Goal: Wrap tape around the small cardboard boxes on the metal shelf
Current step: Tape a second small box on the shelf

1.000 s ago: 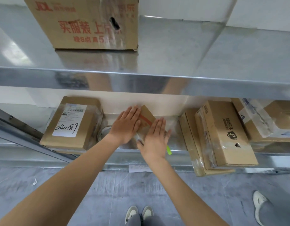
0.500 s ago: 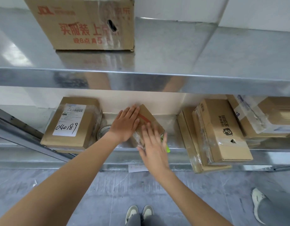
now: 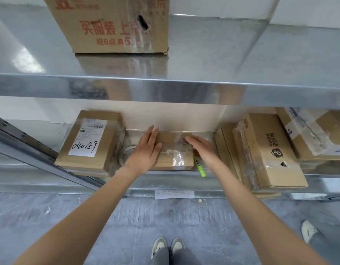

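From the head camera, the small brown cardboard box [image 3: 173, 150], a moment ago tipped on edge, now lies flat on the lower metal shelf [image 3: 184, 181] between both hands. The left hand [image 3: 145, 150] rests flat-fingered on its left end; the right hand [image 3: 202, 148], fingers straight, touches its right side. Clear tape already bands it, so this box looks nearly done. A roll of clear tape [image 3: 126, 153] sits just left of the left hand.

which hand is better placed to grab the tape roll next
Left, probably. The left hand lies flat on the small box, right beside the tape roll. The right hand is on the box's far side, by the green marker.
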The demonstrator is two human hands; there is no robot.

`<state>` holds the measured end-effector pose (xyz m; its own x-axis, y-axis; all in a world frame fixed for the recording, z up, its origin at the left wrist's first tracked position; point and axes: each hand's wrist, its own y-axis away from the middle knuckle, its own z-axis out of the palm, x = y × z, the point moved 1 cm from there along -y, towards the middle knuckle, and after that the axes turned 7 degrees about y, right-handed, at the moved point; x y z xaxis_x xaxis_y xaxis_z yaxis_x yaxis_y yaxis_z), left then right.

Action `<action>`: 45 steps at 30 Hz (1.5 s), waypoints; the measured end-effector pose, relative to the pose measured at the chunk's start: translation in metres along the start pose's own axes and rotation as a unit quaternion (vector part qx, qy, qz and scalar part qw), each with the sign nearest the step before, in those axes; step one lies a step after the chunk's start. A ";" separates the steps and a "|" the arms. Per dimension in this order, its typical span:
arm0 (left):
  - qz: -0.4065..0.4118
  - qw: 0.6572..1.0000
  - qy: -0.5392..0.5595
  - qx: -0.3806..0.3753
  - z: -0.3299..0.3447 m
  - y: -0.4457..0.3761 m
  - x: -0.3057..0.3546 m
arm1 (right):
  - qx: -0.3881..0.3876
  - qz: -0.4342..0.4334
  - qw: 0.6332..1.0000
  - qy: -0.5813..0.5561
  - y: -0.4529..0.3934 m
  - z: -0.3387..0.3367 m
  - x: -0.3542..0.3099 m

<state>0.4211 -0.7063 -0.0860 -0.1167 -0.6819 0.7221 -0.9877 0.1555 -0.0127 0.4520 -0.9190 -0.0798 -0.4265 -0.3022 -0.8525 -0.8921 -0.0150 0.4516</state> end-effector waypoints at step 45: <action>-0.271 0.857 0.415 0.141 0.022 0.003 0.018 | 0.030 -0.211 0.817 0.536 0.016 0.040 -0.010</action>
<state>0.4139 -0.7341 -0.0884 0.3663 0.1629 0.9161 -0.8728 -0.2813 0.3989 0.4360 -0.8782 -0.0748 0.2672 -0.9440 -0.1936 -0.9456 -0.2956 0.1358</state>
